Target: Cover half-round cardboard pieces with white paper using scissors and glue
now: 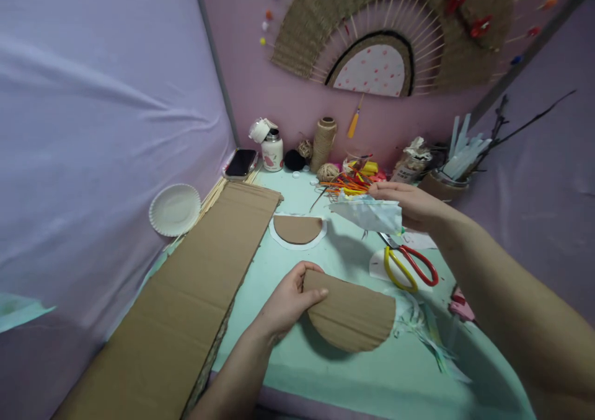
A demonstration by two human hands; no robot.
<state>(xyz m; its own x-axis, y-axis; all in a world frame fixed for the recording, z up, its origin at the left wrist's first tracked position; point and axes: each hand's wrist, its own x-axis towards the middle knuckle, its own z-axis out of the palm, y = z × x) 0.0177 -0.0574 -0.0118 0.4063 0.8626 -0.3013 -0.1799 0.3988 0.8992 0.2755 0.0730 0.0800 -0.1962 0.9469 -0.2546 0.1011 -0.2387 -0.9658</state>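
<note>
My left hand (295, 299) is closed on the left corner of a half-round piece of cardboard (356, 315), thumb on top, held just above the table near its front. My right hand (409, 203) is raised farther back on the right, closed on a thin pale blue-green patterned sheet (367, 212); whether it is paper or cloth I cannot tell. Below that hand lie open scissors (402, 256) with one red and one yellow handle. A smaller cardboard half-circle (297, 229) rests on a white half-round piece (301, 246) in the middle of the table.
A long cardboard strip (199, 271) covers the table's left side, near a white paper plate (174, 209). Pale scraps (432, 333) lie at front right. Along the back are a phone (242, 163), white bottle (272, 150), twine spool (324, 142), orange sticks (341, 186) and a glue-stick pot (444, 184).
</note>
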